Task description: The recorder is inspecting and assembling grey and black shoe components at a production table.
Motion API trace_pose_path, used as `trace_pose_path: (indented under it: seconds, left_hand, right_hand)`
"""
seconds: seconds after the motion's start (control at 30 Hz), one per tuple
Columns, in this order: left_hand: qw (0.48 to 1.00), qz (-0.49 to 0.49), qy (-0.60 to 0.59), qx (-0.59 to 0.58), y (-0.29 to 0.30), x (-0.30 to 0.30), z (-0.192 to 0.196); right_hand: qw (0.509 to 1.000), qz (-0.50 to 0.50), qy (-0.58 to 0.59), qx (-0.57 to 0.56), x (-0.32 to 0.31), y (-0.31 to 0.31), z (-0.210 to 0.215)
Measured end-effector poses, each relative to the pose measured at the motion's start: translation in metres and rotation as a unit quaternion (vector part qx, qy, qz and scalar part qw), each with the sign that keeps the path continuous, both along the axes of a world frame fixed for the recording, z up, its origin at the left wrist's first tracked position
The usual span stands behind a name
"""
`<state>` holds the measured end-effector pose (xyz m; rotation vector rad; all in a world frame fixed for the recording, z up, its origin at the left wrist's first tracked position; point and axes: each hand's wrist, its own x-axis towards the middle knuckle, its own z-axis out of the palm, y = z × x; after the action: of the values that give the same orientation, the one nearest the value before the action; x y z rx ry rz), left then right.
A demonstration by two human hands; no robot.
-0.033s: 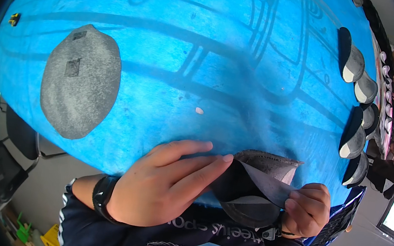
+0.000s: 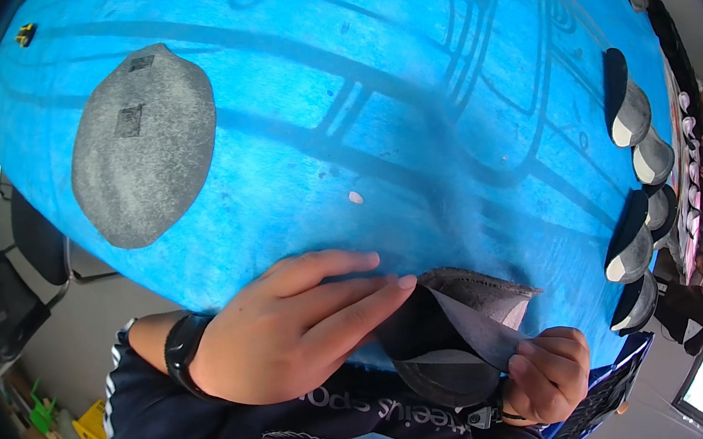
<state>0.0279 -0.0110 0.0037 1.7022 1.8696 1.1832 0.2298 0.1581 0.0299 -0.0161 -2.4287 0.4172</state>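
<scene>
A curved black-and-grey felt-like piece (image 2: 464, 321) is held at the near edge of the table, its layers parted in a hollow with a pale grey flap across it. My right hand (image 2: 558, 378) is closed, pinching the flap's right end between thumb and curled fingers. At the piece's left side lies my left hand (image 2: 272, 328), fingers long and nearly straight, the index fingertip on its upper corner. The left thumb is hidden, and the piece runs in behind the fingers. Farther left, a flat grey oval piece (image 2: 145, 181) with two dark rectangular patches rests on the table.
The blue table (image 2: 307, 12) carries similar curved black-and-grey pieces (image 2: 631, 120) in overlapping groups along its right edge. A small pale scrap (image 2: 356, 197) lies mid-table; a small yellow-and-black object (image 2: 26, 35) sits far left. Black chairs (image 2: 12, 305) stand beyond the left edge.
</scene>
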Motion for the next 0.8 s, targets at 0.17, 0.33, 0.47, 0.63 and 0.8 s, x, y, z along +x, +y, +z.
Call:
trace_pose_path:
  seconds: [0.17, 0.33, 0.47, 0.63, 0.8]
  left_hand:
    - [0.999, -0.009, 0.016, 0.048, -0.002, -0.004, -0.005]
    - [0.993, -0.076, 0.075, 0.044, -0.002, -0.002, -0.004]
    - [0.994, -0.028, 0.104, 0.027, -0.005, 0.004, -0.003]
    - [0.978, 0.02, 0.103, 0.181, 0.009, 0.016, 0.013]
    - [0.974, -0.029, 0.109, 0.195, 0.03, 0.03, 0.023]
  right_hand:
    - [1.0, -0.003, -0.011, 0.0, -0.001, 0.0, 0.0]
    - [1.0, 0.008, 0.014, 0.006, -0.003, 0.0, -0.003]
    - [0.999, 0.003, 0.034, 0.01, 0.0, 0.001, -0.004]
    - [1.0, 0.001, 0.017, 0.003, 0.0, -0.003, -0.001]
    - [1.0, -0.013, -0.016, 0.008, 0.008, -0.001, 0.005]
